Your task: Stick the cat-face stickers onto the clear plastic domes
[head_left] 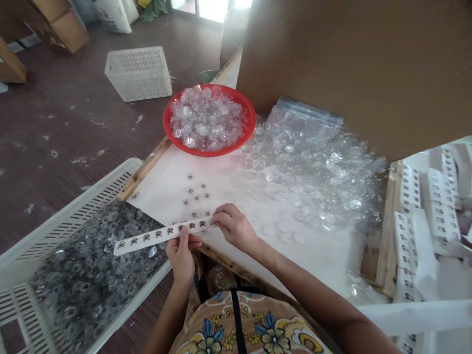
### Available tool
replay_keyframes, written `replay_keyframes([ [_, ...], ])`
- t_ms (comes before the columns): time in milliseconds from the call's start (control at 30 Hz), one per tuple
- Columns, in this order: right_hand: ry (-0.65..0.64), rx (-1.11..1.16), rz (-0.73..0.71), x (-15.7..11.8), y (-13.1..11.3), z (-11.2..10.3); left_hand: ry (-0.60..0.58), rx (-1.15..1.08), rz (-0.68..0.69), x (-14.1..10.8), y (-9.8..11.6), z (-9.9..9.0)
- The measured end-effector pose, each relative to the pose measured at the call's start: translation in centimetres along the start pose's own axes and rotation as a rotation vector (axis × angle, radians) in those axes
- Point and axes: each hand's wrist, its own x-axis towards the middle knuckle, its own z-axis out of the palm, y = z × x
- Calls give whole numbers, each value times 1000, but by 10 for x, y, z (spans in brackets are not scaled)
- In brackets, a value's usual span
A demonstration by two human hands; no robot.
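Note:
A white strip of stickers (152, 238) with a row of small dark printed pictures stretches over the table's front left corner. My left hand (182, 255) pinches it near the middle, thumb on top and fingers underneath. At the strip's right end, my right hand (236, 227) is closed with thumb and fingertips together on its edge. Whether a single sticker is between those fingertips is too small to make out. Just beyond the strip, several small printed pictures (196, 197) lie spaced out on the white tabletop (162, 182).
A red basin (168, 129) heaped with clear round plastic pieces stands at the back. More clear pieces (324, 182) spread across the table's right side. A white crate (106, 187) of dark-and-clear pieces sits left. Sticker strips (407, 246) lie right, below a cardboard sheet (354, 69).

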Motion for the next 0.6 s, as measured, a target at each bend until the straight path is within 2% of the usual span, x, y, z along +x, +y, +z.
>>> replay_keyframes([
  [67, 57, 129, 87, 8, 4, -9, -3, 0, 2, 0, 0, 0],
  [167, 160, 223, 343, 28, 19, -25, -14, -24, -3, -1, 1, 0],
  [267, 81, 160, 534, 47, 40, -34, -24, -31, -6, -1, 3, 0],
  [367, -56, 61, 558, 57, 52, -33, -37, -26, -13, 0, 4, 0],
  [600, -191, -165, 559, 62, 53, -25, -69, -2, -9, 0, 6, 0],
])
